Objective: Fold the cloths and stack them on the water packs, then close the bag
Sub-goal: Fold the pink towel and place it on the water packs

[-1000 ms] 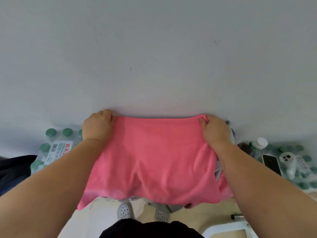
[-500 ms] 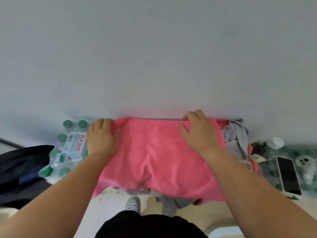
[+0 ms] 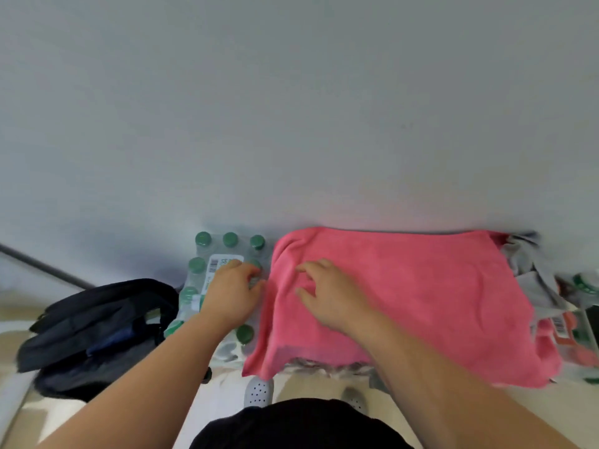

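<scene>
A pink cloth (image 3: 421,296) lies spread over a pack of water bottles against the wall, its near edge hanging over the front. My right hand (image 3: 327,293) rests on the cloth's left part with fingers spread. My left hand (image 3: 231,294) is at the cloth's left edge, over a shrink-wrapped water pack (image 3: 210,273) with green caps; its fingers curl at the hem, but whether they grip it is blurred. A grey cloth (image 3: 531,270) lies crumpled at the pink cloth's right end. A dark bag (image 3: 94,328) sits open on the floor to the left.
A grey wall rises right behind the packs. More bottles with green caps (image 3: 583,283) and a red-labelled pack (image 3: 564,332) show at the far right edge. My shoes (image 3: 257,392) stand on the pale floor below the cloth.
Both hands have slid left along the pink cloth, from its two far corners to its left end. The view has swung left, bringing the dark bag in.
</scene>
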